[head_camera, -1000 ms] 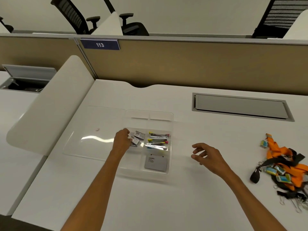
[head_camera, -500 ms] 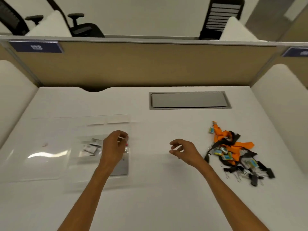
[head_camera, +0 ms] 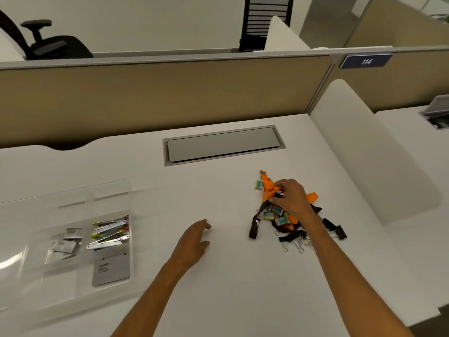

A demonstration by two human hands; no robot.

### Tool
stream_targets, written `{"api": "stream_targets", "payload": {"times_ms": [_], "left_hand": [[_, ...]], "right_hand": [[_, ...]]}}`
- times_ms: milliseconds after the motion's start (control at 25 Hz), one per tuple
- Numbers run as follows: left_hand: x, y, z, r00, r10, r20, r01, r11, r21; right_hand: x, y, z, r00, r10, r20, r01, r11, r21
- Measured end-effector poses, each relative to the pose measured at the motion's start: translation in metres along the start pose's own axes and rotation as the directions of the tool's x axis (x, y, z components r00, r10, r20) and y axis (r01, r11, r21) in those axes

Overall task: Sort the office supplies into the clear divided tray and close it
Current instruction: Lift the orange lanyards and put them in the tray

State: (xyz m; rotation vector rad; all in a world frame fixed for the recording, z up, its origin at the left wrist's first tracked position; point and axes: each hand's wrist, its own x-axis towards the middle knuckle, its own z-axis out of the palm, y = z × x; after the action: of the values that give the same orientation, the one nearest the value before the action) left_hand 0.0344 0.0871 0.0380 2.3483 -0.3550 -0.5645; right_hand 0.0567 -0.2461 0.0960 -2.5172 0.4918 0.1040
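The clear divided tray (head_camera: 107, 190) lies open at the left of the white desk, its lid folded out to the left. Inside are staple removers (head_camera: 109, 231), small grey packets (head_camera: 65, 242) and a grey card (head_camera: 110, 268). A pile of orange and black lanyards (head_camera: 267, 188), small blue-green boxes (head_camera: 277, 215) and black binder clips (head_camera: 335, 229) lies at the right. My right hand (head_camera: 291, 198) rests on top of that pile, fingers pinched on a lanyard. My left hand (head_camera: 194, 242) hovers over bare desk between tray and pile, fingers loosely apart, holding nothing.
A grey cable hatch (head_camera: 223, 144) is set into the desk behind the pile. A tan partition (head_camera: 170, 98) runs along the back, and a white rounded divider (head_camera: 371, 161) bounds the right side. The desk's front edge is close below my arms.
The view has swung right. My left hand left the tray and moved right over the desk. My right hand reached onto the lanyard pile and closed on it.
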Motion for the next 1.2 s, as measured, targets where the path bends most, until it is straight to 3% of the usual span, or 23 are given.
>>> {"api": "stream_targets", "payload": {"times_ms": [200,280,400,760,1200], "left_hand": [[0.004,0.001,0.013,0.999,-0.051,-0.018,0.052,0.997,0.048],[0.004,0.003,0.016,0.998,-0.050,-0.031,0.052,0.996,0.073],[0.005,0.007,0.016,0.998,-0.055,-0.041,0.059,0.995,0.085],[0.005,0.008,0.004,0.998,-0.058,0.029,0.056,0.996,0.064],[0.004,0.017,-0.011,0.991,-0.131,-0.001,0.131,0.990,-0.052]], "right_hand": [[0.021,0.025,-0.012,0.948,0.069,0.311,-0.004,0.978,-0.206],[0.027,0.025,-0.006,0.933,0.054,0.357,0.032,0.972,-0.232],[0.032,0.020,0.002,0.946,-0.001,0.325,0.085,0.966,-0.245],[0.027,0.006,-0.030,0.994,-0.065,0.085,0.068,0.997,-0.031],[0.001,-0.030,-0.095,0.995,-0.083,0.054,0.086,0.994,-0.061]]}}
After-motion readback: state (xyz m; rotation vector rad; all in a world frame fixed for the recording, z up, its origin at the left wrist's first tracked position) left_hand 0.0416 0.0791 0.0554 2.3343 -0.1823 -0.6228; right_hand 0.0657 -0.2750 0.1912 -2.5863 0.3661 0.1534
